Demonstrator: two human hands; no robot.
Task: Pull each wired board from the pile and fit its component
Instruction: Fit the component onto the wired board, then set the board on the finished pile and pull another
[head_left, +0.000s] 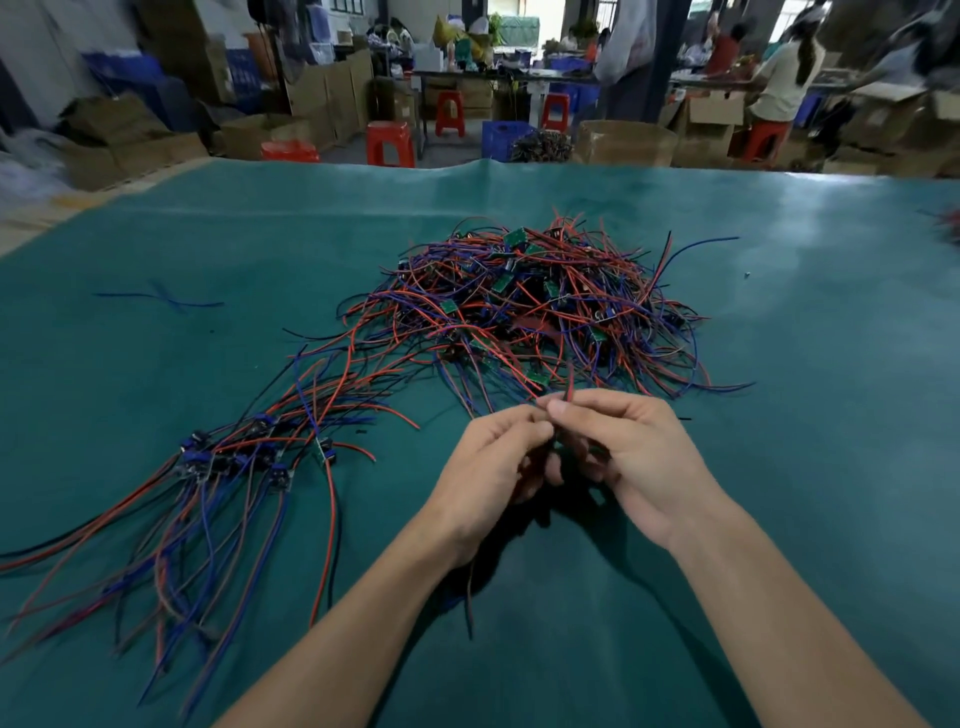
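Observation:
A tangled pile (535, 306) of small green boards with red, blue and black wires lies mid-table on the teal cloth. My left hand (493, 467) and my right hand (618, 452) meet just in front of it, fingers curled round a wired board that is mostly hidden between them. A red wire end (570, 382) sticks up above my right thumb, and dark wires (469, 597) hang down below my left wrist. To the left lies a row of boards with blue components (234, 457), their wires trailing toward the near-left edge.
The teal table cover (779, 364) spreads wide on all sides. Loose blue wires (166, 299) lie at the far left. Beyond the far edge stand red stools (390, 143), a blue crate (506, 137), cardboard boxes and people at benches.

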